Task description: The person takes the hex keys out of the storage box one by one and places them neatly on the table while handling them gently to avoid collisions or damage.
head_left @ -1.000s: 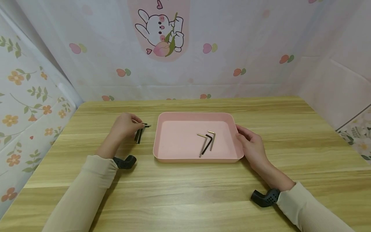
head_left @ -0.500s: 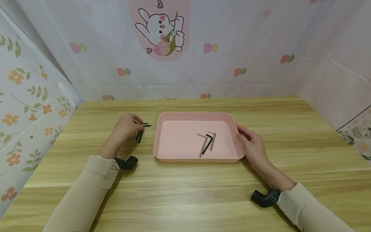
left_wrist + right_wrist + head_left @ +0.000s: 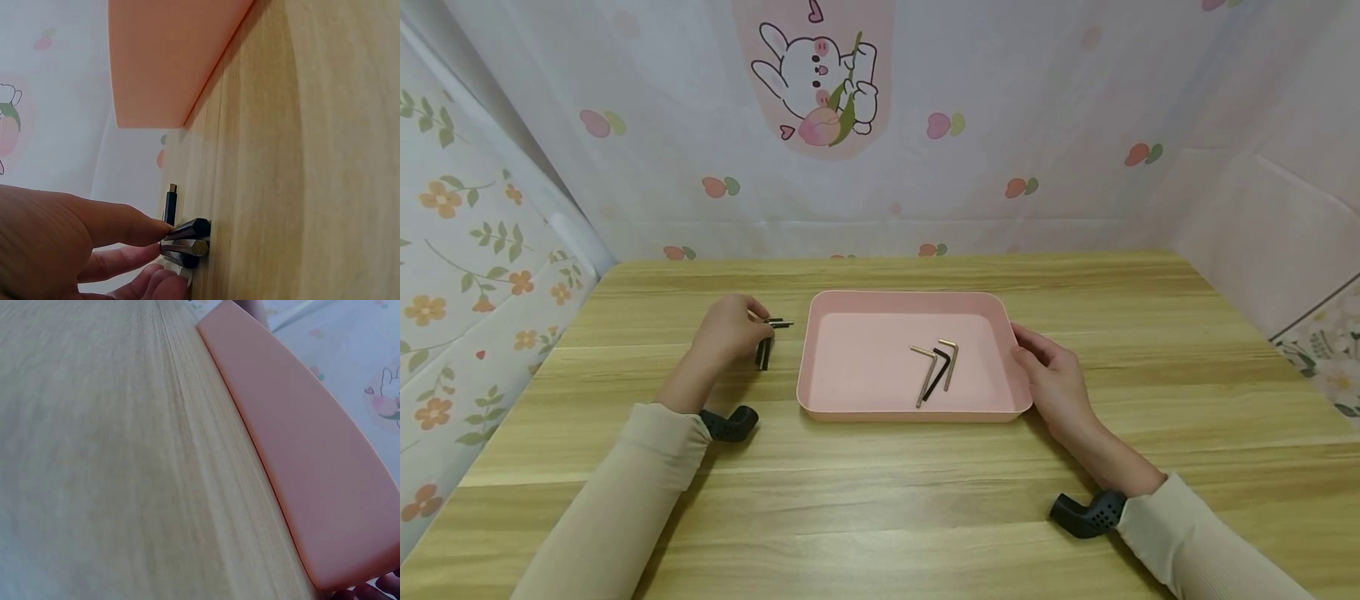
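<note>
My left hand [image 3: 730, 329] is at the left of the table, its thumb and fingers pinching a small bunch of black and silver hex keys [image 3: 764, 353]. In the left wrist view, the thumb touches the hex keys [image 3: 187, 244], whose hexagonal ends sit close to the wood; the fingers partly hide them. A shallow pink tray [image 3: 857, 367] stands at the centre. Inside lie a black hex key [image 3: 937, 380] and two silver ones with brass-toned short arms. My right hand [image 3: 1056, 375] holds the tray's right side, thumb at the rim and fingers along the outer wall.
The wood-grain table [image 3: 880, 492] carries the tray and the keys. A patterned white curtain [image 3: 970, 192] hangs behind the far edge, with floral cloth [image 3: 490, 275] at the left. Black curved devices are strapped to both wrists.
The left hand and the keys under it have shifted very slightly to the right. The tray, its three hex keys and my right hand stay where they were.
</note>
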`<state>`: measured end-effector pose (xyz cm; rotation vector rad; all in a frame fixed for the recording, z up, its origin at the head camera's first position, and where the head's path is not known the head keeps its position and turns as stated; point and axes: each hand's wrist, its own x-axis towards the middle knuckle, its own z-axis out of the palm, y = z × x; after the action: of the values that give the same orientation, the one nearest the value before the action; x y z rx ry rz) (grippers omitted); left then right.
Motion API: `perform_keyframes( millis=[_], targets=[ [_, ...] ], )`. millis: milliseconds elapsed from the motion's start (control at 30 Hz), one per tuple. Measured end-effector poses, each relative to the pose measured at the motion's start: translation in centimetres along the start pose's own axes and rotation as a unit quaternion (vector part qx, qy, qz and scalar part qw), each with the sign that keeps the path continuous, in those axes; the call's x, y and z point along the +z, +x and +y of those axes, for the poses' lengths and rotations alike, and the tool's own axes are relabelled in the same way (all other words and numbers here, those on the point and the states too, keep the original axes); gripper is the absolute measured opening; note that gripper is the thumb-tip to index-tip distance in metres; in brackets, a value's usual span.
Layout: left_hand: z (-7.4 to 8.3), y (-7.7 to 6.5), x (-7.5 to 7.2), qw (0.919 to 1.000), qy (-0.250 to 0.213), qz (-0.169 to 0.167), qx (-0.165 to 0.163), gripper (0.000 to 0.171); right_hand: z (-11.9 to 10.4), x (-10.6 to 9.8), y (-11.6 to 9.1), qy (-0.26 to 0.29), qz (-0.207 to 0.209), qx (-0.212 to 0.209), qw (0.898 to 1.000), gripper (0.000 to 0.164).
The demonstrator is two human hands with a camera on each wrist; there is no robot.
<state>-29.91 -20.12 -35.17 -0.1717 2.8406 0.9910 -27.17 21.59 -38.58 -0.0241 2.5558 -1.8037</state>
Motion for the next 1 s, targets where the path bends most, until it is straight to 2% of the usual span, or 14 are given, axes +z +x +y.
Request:
perform_keyframes(
  millis=[233,367,500,567,633,833,933,1000],
  targets=[
    [0.1,-0.1,-0.1,1.0000,0.007,-0.004,0.000,0.035,0.0,0.0,0.0,0.005,-0.002,-0.001,1.000,0.048],
    [0.2,-0.3,-0.3,0.9997,0.023,-0.005,-0.002,0.043,0.0,0.0,0.0,0.006,-0.003,0.000,1.000,0.048],
    [0.8,-0.6,-0.7,0.9983,0.050,0.027,-0.014,0.052,-0.1,0.0,0.0,0.006,-0.002,0.005,1.000,0.048],
    [1.3,-0.8,-0.9,0.9975,0.056,0.043,-0.010,0.052,-0.1,0.0,0.0,0.005,-0.001,0.007,1.000,0.048],
    [1.9,-1.0,-1.1,0.9976,0.050,0.048,0.007,0.049,-0.1,0.0,0.0,0.004,0.000,0.006,1.000,0.048],
    [4.2,-1.3,-1.1,0.9973,0.013,0.025,0.068,0.034,0.0,0.2,0.1,0.005,0.002,0.000,1.000,0.048],
    [5.2,-1.3,-0.7,0.9958,0.003,0.006,0.092,0.029,0.0,0.2,0.1,0.003,0.003,0.000,1.000,0.048],
    [5.9,-1.2,-0.3,0.9946,-0.007,-0.019,0.102,0.027,0.0,0.2,0.1,0.003,0.002,0.001,1.000,0.048]
  ],
)
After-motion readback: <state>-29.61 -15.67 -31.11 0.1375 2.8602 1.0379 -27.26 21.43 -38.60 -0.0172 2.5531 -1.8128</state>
